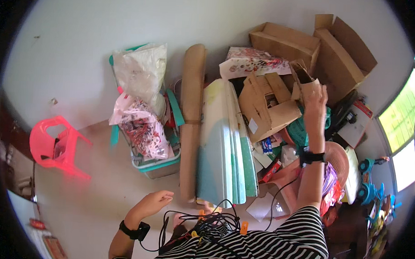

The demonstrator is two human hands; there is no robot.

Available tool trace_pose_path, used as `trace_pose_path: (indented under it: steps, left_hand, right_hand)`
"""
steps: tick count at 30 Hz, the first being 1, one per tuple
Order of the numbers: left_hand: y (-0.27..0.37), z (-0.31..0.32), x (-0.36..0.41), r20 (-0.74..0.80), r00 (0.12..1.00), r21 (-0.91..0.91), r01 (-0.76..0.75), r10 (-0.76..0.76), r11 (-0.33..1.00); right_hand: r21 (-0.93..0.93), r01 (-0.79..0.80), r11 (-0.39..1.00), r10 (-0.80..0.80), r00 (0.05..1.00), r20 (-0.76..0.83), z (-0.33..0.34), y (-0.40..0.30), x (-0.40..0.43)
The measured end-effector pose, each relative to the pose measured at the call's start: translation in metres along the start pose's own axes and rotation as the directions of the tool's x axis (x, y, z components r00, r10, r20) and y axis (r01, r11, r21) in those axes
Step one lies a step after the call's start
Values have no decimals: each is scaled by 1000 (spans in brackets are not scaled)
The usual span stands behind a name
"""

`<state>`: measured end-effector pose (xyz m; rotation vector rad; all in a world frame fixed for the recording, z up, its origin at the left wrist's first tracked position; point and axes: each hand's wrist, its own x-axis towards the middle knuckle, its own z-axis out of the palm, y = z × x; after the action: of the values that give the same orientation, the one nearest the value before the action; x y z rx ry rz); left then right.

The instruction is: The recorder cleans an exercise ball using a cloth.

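Observation:
My right hand [316,97] reaches far forward and grips the edge of a small open cardboard carton [302,78]. Beside that carton sits a larger, torn cardboard box [271,113] with its flaps partly folded. My left hand [154,202] hangs empty over the floor, fingers slightly bent. Ahead of it stand a tall folded cardboard length [191,129] and folded pale green-and-white panels [215,147]. Below my right forearm are a teal bag [297,130] and a pink plastic container [284,187], partly hidden by the arm.
Two open cartons [284,39] [343,55] lean on the wall. A floral bag [144,127] and a white sack [141,72] fill a green-rimmed basket [158,167]. A pink plastic chair [61,148] stands left. Black cables [214,220] hang at my chest. A blue toy [366,183] is right.

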<state>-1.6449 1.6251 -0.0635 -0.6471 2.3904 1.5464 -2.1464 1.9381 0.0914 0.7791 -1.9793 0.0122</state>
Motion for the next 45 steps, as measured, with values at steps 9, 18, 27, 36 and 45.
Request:
trace_pose_path:
  steps: [9, 18, 27, 36, 45]
  left_hand:
    - [0, 52, -72, -280, 954, 30, 122, -109, 992]
    - [-32, 74, -187, -467, 845, -156, 213, -262, 965]
    - [-110, 99, -378, -643, 630, -352, 263, -436, 898]
    - [-192, 168, -555, -681, 411, -555, 250, -606, 794]
    - [-268, 147, -598, -623, 367, -633, 282, -691, 721]
  right_hand:
    - [696, -160, 700, -152, 919, 364, 35, -152, -99]
    - [778, -109, 619, -327, 864, 381, -18, -229, -142]
    - [873, 169, 457, -431, 901, 51, -125, -354, -160]
    - [976, 128, 175, -643, 766, 14, -223, -511, -164]
    - [914, 406, 24, -718, 643, -267, -253, -720, -117]
